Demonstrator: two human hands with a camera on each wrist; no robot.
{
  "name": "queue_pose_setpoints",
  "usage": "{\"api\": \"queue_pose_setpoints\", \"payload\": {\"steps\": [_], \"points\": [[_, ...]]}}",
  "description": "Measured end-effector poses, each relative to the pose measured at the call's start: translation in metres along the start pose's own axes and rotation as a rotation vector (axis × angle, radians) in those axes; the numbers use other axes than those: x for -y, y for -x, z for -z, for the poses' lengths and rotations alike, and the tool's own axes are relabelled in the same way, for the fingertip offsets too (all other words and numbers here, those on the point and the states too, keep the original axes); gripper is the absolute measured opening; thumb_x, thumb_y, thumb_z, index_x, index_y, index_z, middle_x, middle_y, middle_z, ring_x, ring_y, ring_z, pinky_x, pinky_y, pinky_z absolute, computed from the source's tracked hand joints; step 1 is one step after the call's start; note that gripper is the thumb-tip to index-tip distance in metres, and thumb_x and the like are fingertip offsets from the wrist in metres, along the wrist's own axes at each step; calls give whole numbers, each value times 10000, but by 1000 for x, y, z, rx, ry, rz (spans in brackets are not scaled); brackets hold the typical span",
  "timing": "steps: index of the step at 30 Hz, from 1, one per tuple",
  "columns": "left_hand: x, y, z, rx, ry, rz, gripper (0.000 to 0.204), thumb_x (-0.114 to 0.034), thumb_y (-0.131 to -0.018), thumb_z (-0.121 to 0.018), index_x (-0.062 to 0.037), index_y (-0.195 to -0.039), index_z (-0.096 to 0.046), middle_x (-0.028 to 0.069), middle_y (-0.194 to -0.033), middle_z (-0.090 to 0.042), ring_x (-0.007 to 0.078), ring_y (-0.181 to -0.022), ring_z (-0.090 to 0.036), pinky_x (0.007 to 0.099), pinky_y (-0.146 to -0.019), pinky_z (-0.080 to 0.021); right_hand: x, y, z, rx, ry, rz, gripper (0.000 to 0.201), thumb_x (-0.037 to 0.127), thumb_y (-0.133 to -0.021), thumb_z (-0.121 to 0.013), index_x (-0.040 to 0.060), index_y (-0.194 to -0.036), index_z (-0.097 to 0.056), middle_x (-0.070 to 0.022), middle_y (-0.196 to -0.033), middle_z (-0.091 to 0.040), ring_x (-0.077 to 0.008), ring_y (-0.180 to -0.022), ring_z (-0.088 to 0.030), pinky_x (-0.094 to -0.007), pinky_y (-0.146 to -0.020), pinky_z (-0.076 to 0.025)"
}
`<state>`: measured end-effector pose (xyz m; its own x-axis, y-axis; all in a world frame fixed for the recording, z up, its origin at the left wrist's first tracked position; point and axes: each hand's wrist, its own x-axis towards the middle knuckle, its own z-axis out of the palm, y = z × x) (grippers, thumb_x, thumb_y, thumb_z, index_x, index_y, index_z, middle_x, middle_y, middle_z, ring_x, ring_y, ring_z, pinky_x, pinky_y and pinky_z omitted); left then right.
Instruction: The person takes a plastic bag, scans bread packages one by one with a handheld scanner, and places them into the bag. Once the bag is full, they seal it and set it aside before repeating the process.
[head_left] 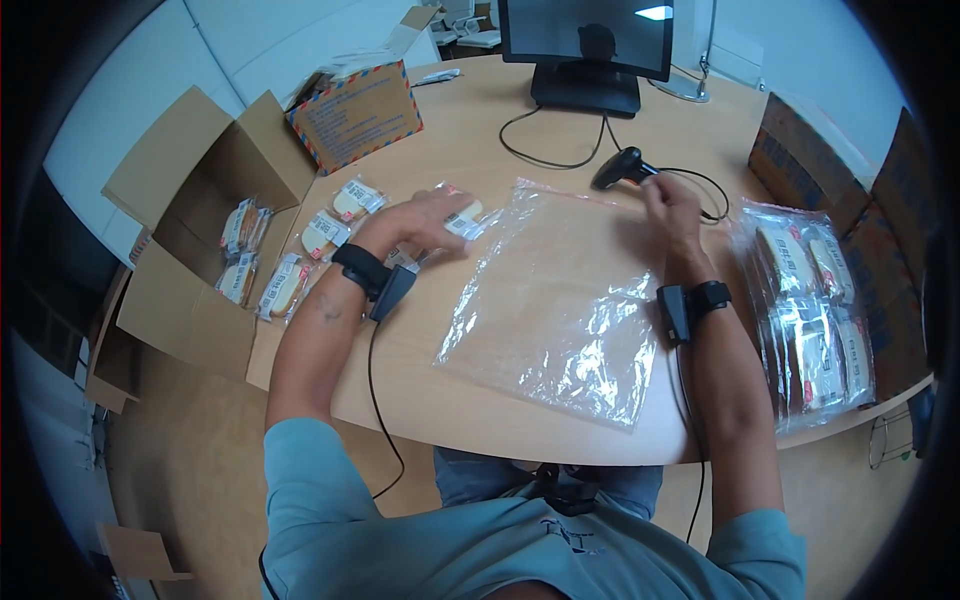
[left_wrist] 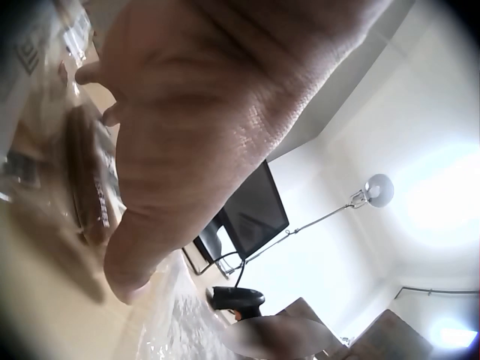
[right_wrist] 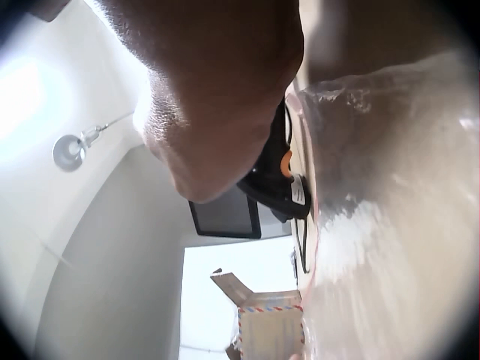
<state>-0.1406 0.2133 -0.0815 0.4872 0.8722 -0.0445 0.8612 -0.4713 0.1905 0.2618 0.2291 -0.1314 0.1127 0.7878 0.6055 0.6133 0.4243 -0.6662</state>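
Observation:
My left hand (head_left: 425, 222) reaches over wrapped packets on the table's left, thumb and fingers spread about one packet (head_left: 468, 212). Seen from the left wrist, a brown packet (left_wrist: 88, 180) lies between thumb and fingers; contact is unclear. A large clear plastic bag (head_left: 550, 290) lies flat in the middle. Beyond its upper right corner is a black scanner (head_left: 622, 168) with an orange trigger. My right hand (head_left: 674, 210) is at the end of the scanner's handle, fingers bent; whether they hold it is hidden in the right wrist view.
An open carton (head_left: 180, 290) with packets stands at the left, other packets (head_left: 325, 235) beside it. A striped-edge box (head_left: 365, 115) is behind. A monitor (head_left: 585, 40) stands at the back, cables in front. Filled bags (head_left: 815, 320) and cartons (head_left: 810, 150) occupy the right.

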Motion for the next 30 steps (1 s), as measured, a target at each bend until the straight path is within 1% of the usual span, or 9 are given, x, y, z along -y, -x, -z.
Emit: {"api": "queue_pose_setpoints", "payload": {"steps": [6,9,12,14,17,19,23,25,30], "points": [[-17,7,16,-18,-17,14,617,-351,-797,-728,-53,-1317,-581,216,-1286,-596,379,-1237,-538,421,-1057,-420,24,5,-14,597,173,349,137,79,-793,-620,15,-876,-708,-162,-911,-699,-334,-869,-665,-408,-788,-525],[-20,18,32,-70,460,280,495,-275,-839,-664,-53,-1278,-605,215,-1289,-607,360,-1241,-559,414,-1043,-447,33,10,-16,568,18,437,170,130,-812,-571,0,-717,-626,-220,-830,-645,-412,-825,-596,-491,-749,-468],[-18,24,33,-423,960,396,483,-245,-872,-592,-12,-1295,-579,284,-1311,-573,371,-1344,-475,496,-1072,-436,30,5,-22,651,-18,378,158,133,-802,-587,-1,-735,-637,-226,-852,-659,-422,-821,-600,-490,-747,-476],[-22,21,23,-490,2042,-32,503,-232,-903,-535,38,-1326,-515,269,-1370,-536,436,-1342,-447,630,-1101,-363,28,3,-29,651,-21,418,147,128,-802,-591,1,-748,-644,-226,-843,-661,-422,-812,-605,-484,-743,-481],[-38,3,0,-317,2346,-305,561,-231,-914,-505,61,-1388,-434,273,-1416,-493,484,-1348,-415,701,-1109,-296,32,-2,-25,654,-61,413,124,113,-804,-596,10,-778,-661,-220,-829,-665,-414,-802,-616,-473,-738,-487],[-54,-9,-15,-268,2389,-333,580,-271,-927,-523,41,-1407,-428,274,-1431,-480,474,-1356,-414,681,-1124,-289,36,-9,-17,648,-87,369,114,104,-806,-597,17,-797,-671,-212,-823,-668,-408,-801,-622,-469,-736,-489],[-73,-29,-42,-139,2342,-275,535,-206,-933,-600,-1,-1400,-440,245,-1448,-473,440,-1344,-439,645,-1113,-343,23,-25,1,90,-7,256,156,96,-812,-625,20,-932,-689,-177,-946,-676,-368,-919,-634,-465,-805,-495],[-78,-36,-53,-194,2146,-115,499,-92,-907,-613,-15,-1373,-455,236,-1399,-516,423,-1307,-484,622,-1106,-377,8,-33,11,-207,353,245,250,112,-823,-635,23,-1054,-669,-167,-1035,-653,-354,-1017,-604,-466,-877,-481],[-91,-44,-50,-359,1987,-82,456,-44,-918,-577,-27,-1354,-441,209,-1337,-548,425,-1277,-508,649,-1074,-402,-14,-24,12,-50,406,106,407,152,-843,-662,56,-1235,-607,-179,-1144,-627,-372,-1081,-593,-465,-942,-470]]}}
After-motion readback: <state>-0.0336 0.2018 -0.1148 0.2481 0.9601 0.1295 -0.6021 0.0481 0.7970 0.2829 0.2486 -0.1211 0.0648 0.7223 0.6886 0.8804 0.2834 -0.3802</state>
